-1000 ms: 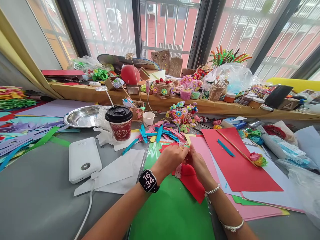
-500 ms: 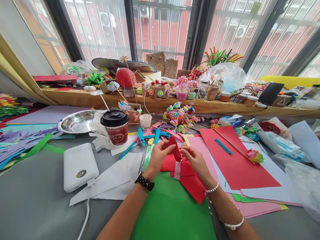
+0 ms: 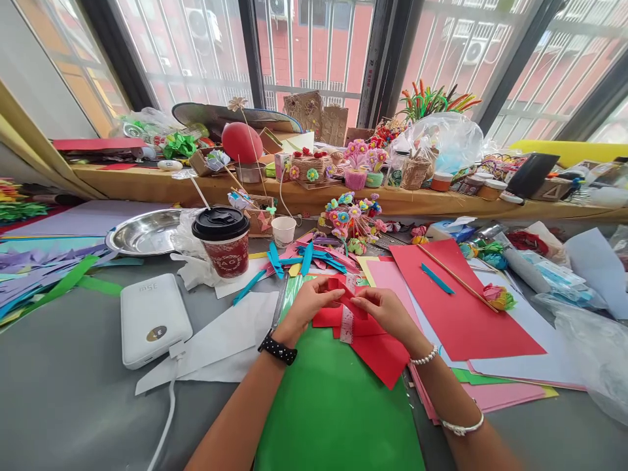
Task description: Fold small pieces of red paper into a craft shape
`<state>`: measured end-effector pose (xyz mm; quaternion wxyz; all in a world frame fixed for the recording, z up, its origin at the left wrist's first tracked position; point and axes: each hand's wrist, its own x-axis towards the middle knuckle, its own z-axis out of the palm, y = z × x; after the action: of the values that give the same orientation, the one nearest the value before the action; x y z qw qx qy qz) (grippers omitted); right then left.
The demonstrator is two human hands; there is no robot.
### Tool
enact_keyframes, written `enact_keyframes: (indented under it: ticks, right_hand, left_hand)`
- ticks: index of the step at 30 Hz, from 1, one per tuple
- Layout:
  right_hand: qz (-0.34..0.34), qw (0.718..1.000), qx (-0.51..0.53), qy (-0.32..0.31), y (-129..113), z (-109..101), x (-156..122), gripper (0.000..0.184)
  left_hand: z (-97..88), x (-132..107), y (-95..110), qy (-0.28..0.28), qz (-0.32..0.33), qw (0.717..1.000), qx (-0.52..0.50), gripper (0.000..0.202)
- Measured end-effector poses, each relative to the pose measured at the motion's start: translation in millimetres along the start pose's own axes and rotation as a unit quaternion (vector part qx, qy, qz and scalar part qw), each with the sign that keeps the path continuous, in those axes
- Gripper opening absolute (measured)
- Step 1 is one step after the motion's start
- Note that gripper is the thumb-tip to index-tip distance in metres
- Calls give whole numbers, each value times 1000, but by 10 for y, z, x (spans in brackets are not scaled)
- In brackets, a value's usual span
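Note:
Between my two hands is a small folded strip of red paper point(image 3: 347, 300), tilted down to the right. My left hand point(image 3: 314, 302) pinches its left end with thumb and fingers. The right end sits in the pinched fingers of my right hand point(image 3: 385, 313). Just beneath, a pale pink patterned ruler point(image 3: 347, 326) lies on red paper pieces point(image 3: 380, 356), partly covered by the strip and my fingers. Those pieces rest on a green sheet point(image 3: 338, 405) in front of me.
Left of my arms are a white power bank point(image 3: 154, 320) with a cable, white paper point(image 3: 230, 347) and a lidded coffee cup point(image 3: 223, 245). Blue and pink paper strips point(image 3: 307, 258) lie beyond my hands. To the right, a stick with a paper flower point(image 3: 498, 296) crosses a red sheet point(image 3: 490, 327).
The red strip has turned from nearly upright to a flatter slant and come lower. My right hand has moved from beside it to gripping its right end. The view has shifted slightly.

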<state>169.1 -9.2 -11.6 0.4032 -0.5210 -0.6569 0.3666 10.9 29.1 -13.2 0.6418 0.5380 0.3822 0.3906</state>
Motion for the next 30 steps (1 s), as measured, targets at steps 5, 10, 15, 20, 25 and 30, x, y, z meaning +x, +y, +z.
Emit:
enact_keyframes:
  ticks: [5,10,15,20,25,30]
  right_hand:
    - [-10,1000,-14,-15,30,-32,2,23]
    - [3,998,27,49,27,-25,18,22]
    - [16,998,30,51,44,-41,23,23]
    - [-17,996,-82,29,42,-57,9,22]
    - [-29,993,-114,33,47,-37,11,21]
    - [-32,990,-125,61,50,-27,10,21]
  left_hand:
    - [-26,-3,7,-12,-20,1000,5,26]
    - [-9,-1,24,16,-5,999,-36,24]
    - [-16,-15,35,-5,6,1000,-22,31]
    - [-48,-19,18,-44,4,997,59,31]
    - [-43,6,-21,-22,-8,997,73,18]
    - [-32,16,-15,14,3,997,73,18]
